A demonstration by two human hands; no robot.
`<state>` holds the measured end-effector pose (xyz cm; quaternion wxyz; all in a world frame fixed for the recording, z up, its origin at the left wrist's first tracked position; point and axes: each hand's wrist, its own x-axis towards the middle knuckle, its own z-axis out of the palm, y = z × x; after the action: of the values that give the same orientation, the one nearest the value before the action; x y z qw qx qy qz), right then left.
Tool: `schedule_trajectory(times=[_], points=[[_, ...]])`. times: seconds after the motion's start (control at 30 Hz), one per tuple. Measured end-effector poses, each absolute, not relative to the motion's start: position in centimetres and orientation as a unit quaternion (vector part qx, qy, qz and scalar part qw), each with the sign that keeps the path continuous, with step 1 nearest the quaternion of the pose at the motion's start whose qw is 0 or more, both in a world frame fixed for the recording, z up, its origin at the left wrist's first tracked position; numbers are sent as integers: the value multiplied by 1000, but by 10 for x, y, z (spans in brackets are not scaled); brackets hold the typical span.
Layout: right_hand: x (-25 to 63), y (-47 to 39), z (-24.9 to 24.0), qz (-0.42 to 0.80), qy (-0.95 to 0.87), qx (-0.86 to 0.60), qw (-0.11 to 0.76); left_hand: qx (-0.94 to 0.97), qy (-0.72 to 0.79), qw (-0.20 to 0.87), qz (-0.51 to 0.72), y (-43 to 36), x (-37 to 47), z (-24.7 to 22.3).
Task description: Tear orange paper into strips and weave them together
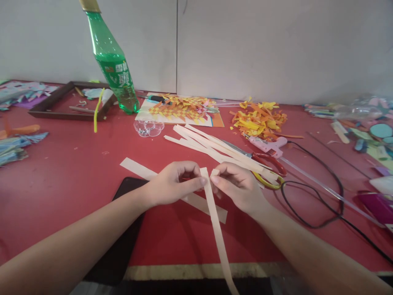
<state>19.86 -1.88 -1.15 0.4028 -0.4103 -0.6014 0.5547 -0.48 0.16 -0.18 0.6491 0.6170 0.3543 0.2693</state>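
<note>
My left hand pinches the upper end of a long cream paper strip, which hangs down past the table edge. Close beside it, my right hand closes on a small pale paper end; whether this belongs to the same strip I cannot tell. Under my hands a wider paper strip lies slantwise on the table. Just beyond my fingers is a pile of cream paper strips, partly covering scissors with red and yellow handles.
A pink glue gun with a looping black cord lies right. Behind are orange and yellow paper scraps, a green bottle, a clear dish and a dark frame. A black phone-like slab sits under my left forearm.
</note>
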Motion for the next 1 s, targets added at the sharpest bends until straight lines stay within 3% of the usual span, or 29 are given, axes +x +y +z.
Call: schedule_trajectory(times=[0.63, 1.0], points=[[199, -18, -12, 518, -624, -415, 412, 607, 351, 655, 282, 5, -4, -2], [200, -18, -14, 584, -616, -365, 383, 624, 254, 681, 288, 3, -5, -3]])
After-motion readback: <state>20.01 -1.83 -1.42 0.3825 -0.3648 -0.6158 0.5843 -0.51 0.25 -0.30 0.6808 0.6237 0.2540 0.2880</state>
